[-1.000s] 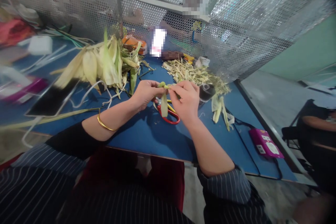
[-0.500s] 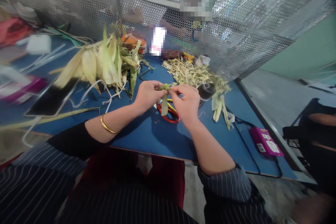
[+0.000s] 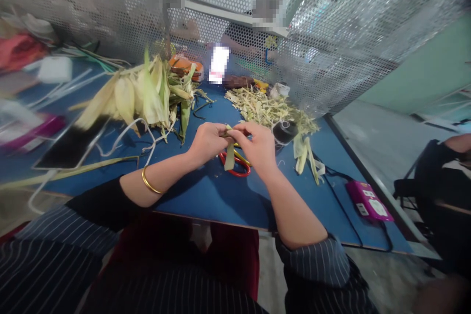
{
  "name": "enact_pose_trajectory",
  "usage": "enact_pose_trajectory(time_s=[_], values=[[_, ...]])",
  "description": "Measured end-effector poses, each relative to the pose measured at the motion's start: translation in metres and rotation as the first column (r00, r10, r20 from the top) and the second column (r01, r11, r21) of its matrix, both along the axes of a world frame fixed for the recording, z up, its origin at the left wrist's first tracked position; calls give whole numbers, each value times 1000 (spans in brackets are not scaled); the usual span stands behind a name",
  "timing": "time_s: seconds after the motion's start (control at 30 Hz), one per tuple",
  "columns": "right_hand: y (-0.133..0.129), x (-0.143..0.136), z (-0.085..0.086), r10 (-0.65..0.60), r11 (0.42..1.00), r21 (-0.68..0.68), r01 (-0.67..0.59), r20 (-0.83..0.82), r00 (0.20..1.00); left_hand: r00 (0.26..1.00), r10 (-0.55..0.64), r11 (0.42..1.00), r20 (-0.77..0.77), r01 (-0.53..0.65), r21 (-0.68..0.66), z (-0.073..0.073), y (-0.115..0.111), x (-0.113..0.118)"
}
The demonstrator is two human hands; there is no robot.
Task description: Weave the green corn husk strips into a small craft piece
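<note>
Over the middle of the blue table [image 3: 221, 201], my left hand [image 3: 206, 143] pinches a pale green corn husk strip [image 3: 229, 156]. My right hand [image 3: 258, 144] closes its thumb and fingers on the upper part of the same strip, close to the left fingertips. The strip's lower end hangs down between the hands. Just below and behind it lie scissors [image 3: 241, 172] with red and yellow handles, their blades mostly hidden. A spool of black thread [image 3: 285, 130] stands right of my right hand. The husk's upper part is largely covered by my fingers.
A heap of corn husks [image 3: 142, 91] lies at the left, partly over a dark tablet [image 3: 68, 144] with a white cable [image 3: 121, 130]. Husk scraps [image 3: 263, 108] are piled behind my hands. A lit phone [image 3: 219, 63] leans against the perforated screen [image 3: 221, 22]. A purple box [image 3: 369, 200] sits at the right.
My fingers have drawn closer together on the husk strip, and the right hand now covers more of its top. The whole view has shifted slightly.
</note>
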State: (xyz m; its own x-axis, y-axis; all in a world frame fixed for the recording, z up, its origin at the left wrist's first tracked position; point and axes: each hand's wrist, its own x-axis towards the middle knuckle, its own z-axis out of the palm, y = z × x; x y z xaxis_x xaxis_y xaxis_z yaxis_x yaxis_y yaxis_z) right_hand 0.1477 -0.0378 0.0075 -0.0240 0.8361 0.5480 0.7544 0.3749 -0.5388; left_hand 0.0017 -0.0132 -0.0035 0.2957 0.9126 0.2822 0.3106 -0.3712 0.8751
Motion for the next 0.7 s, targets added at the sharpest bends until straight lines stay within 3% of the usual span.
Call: enact_pose_trajectory(time_s=[0.1, 0.17, 0.33, 0.43, 0.7], values=[[1, 1, 1, 25, 1000, -3, -25, -46, 999, 999, -41, 998, -22, 40, -39, 2, -1, 0], [2, 1, 1, 46, 996, -69, -60, -186, 982, 994, -108, 989, -2, 107, -98, 2, -1, 0], [5, 4, 4, 6, 969, -206, -136, -531, 847, 949, -315, 920, 13, 309, -242, 5, -3, -1], [8, 6, 5, 6, 973, -180, -142, -600, 800, 912, -410, 881, 15, 400, -253, 8, -3, -2], [16, 17, 7, -48, 998, -57, 8, -739, 672, 818, -573, 772, 47, 558, -304, 6, 2, -5]])
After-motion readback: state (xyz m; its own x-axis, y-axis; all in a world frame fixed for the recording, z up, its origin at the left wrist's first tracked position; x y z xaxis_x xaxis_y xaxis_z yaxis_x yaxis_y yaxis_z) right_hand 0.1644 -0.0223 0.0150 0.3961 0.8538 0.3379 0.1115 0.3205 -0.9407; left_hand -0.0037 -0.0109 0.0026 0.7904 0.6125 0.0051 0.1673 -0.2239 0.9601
